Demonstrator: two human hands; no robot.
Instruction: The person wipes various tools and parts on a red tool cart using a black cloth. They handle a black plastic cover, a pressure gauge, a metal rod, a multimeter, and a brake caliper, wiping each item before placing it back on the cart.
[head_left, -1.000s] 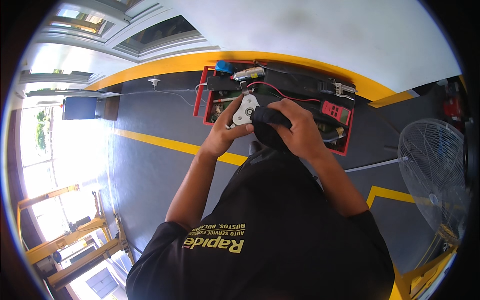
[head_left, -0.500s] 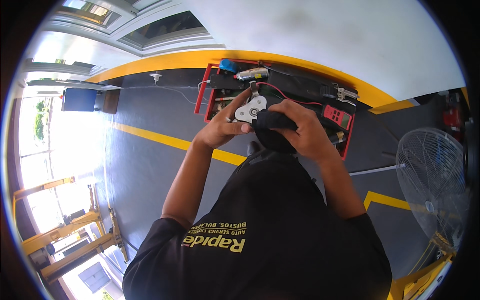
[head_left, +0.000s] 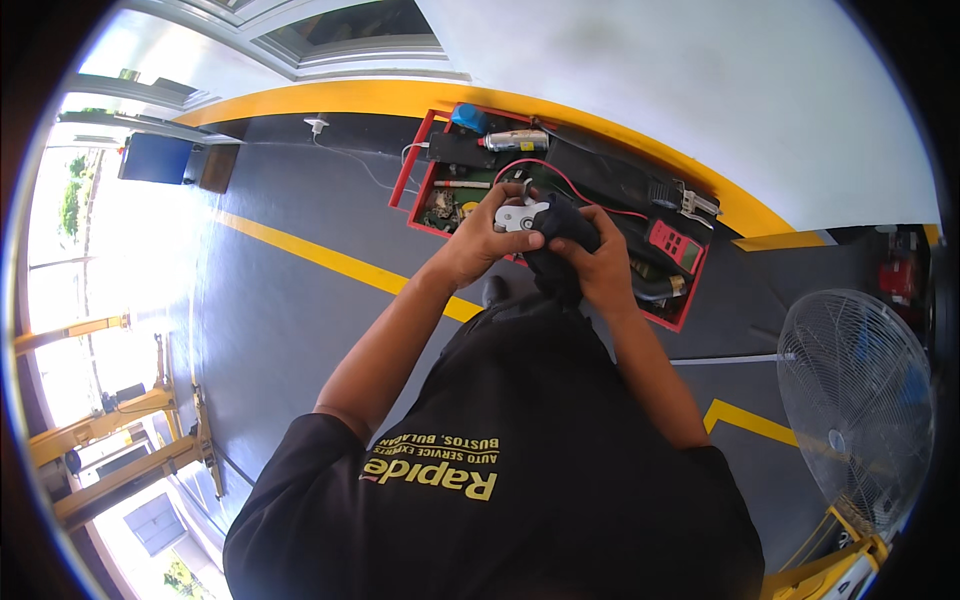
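Observation:
My left hand [head_left: 478,243] is closed around a silver three-lobed metal tool [head_left: 513,218], with its thumb across the near side. The tool has a round hub and a bent metal leg that sticks up by my fingertips; it looks like a claw-type oil filter wrench. In my right hand [head_left: 605,270] is a bunched black cloth [head_left: 560,235], pressed over the right part of the tool. A loose end of the cloth hangs down in front of my body. Both hands meet above the near edge of a red tool tray [head_left: 425,222].
The tray holds a spray can [head_left: 515,140], a blue item [head_left: 468,118], a red multimeter [head_left: 675,243] with a red lead, and a black case [head_left: 590,170]. A large fan [head_left: 855,400] stands at right. Yellow lines [head_left: 300,255] cross the grey floor.
The cloth has moved up over more of the silver tool, covering its right part. Both hands sit slightly closer together, and the view has shifted a little.

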